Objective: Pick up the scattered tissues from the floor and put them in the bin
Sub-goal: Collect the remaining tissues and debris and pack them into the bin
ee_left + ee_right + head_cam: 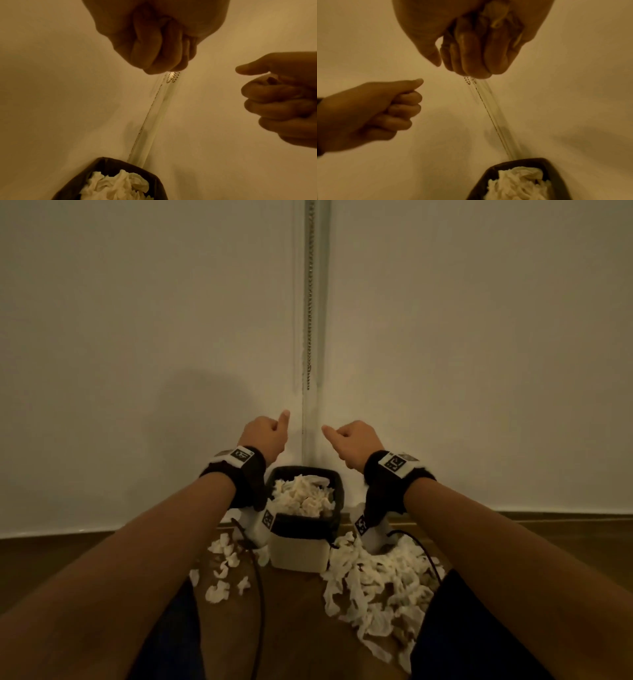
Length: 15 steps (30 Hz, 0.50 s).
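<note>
A small white bin (298, 553) with a black liner stands against the wall, heaped with crumpled tissues (305, 496). More tissues lie on the floor, a thick pile to its right (376, 587) and loose pieces to its left (222, 563). My left hand (265, 436) is raised above the bin's left side, curled into a fist with the thumb out; the left hand (159, 54) holds nothing I can see. My right hand (352, 443) mirrors it above the bin's right side. In the right wrist view the right hand (476, 54) has pale crumpled tissue (496, 17) inside its curled fingers.
A bead chain (310, 302) hangs down the pale wall straight above the bin. Black cables (258, 594) run from both wrist units across the wooden floor (291, 628). My dark-clothed knees (472, 631) flank the floor space in front of the bin.
</note>
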Each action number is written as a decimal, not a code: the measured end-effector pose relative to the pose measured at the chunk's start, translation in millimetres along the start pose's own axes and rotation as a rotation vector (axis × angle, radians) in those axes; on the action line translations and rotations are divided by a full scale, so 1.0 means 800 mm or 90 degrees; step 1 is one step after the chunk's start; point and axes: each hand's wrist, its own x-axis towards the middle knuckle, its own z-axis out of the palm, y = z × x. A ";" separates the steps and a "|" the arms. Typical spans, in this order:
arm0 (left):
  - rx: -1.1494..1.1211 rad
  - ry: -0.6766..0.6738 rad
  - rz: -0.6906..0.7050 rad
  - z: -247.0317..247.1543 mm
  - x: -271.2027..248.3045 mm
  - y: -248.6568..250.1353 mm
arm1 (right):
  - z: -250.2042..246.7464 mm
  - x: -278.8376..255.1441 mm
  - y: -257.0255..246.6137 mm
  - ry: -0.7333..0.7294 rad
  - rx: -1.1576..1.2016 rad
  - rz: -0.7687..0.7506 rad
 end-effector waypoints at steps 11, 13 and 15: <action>-0.128 0.035 -0.012 0.038 -0.003 0.015 | -0.018 -0.003 0.017 0.110 0.213 0.037; -0.046 -0.028 -0.010 0.042 0.000 0.015 | -0.016 -0.002 0.024 0.061 0.229 0.052; 0.000 -0.103 -0.040 0.047 -0.001 0.016 | -0.012 -0.004 0.029 -0.024 0.208 0.091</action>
